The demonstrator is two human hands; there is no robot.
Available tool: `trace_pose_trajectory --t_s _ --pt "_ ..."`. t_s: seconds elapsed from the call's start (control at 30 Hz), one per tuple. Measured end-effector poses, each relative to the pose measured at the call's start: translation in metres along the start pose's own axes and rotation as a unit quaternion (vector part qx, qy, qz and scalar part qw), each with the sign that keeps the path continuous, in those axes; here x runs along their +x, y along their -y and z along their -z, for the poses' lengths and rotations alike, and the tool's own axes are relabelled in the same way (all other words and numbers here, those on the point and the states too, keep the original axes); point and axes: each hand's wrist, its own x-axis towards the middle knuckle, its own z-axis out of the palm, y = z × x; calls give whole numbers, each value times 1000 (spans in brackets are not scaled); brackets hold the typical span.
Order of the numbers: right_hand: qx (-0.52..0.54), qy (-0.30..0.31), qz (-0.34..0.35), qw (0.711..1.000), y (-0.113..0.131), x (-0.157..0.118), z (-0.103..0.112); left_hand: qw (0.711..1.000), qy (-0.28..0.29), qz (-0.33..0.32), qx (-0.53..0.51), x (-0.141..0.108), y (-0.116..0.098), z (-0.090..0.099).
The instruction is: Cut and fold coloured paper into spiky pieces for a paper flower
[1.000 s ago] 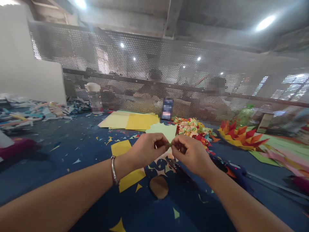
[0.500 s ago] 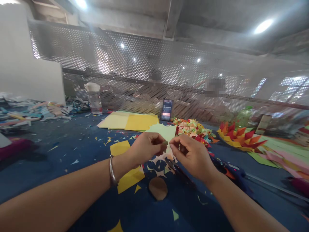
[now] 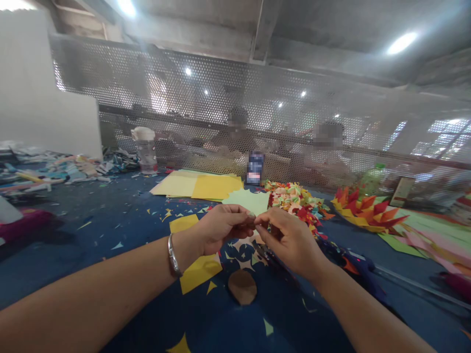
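My left hand (image 3: 226, 225) and my right hand (image 3: 292, 238) meet at their fingertips over the middle of the dark blue table (image 3: 147, 318). Both are closed in a pinch; whatever lies between the fingers is too small and hidden to name. Behind them is a pale green sheet (image 3: 250, 199) with a jagged edge. Yellow paper (image 3: 200, 274) lies partly under my left wrist. Below the hands are pale star-shaped scraps (image 3: 245, 264) and a brown rounded piece (image 3: 242, 287).
Yellow sheets (image 3: 217, 187), a phone (image 3: 255, 168) and a heap of small coloured pieces (image 3: 294, 193) stand further back. At right are red and orange pointed papers (image 3: 368, 213) and a green-capped bottle (image 3: 373, 180); at left, a lidded cup (image 3: 145, 149) and scraps (image 3: 73, 169).
The two hands have come together, so their fingertips now touch or overlap. My left hand's fingers have stretched slightly toward the right.
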Motion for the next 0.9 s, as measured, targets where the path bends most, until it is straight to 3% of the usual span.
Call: trace_pose_trajectory --t_s 0.17,0.33,0.67,0.9 --pt "25 -4 -37 999 -1 2 -1 994 4 -51 93 0 5 -1" --pt "53 -11 -79 995 -3 2 -1 989 19 -84 122 0 7 -4" --pt "40 -25 -86 995 -6 2 0 976 15 -130 176 -1 10 -6" --pt "50 -28 -88 994 -6 3 -1 972 -2 -127 199 0 13 -5"
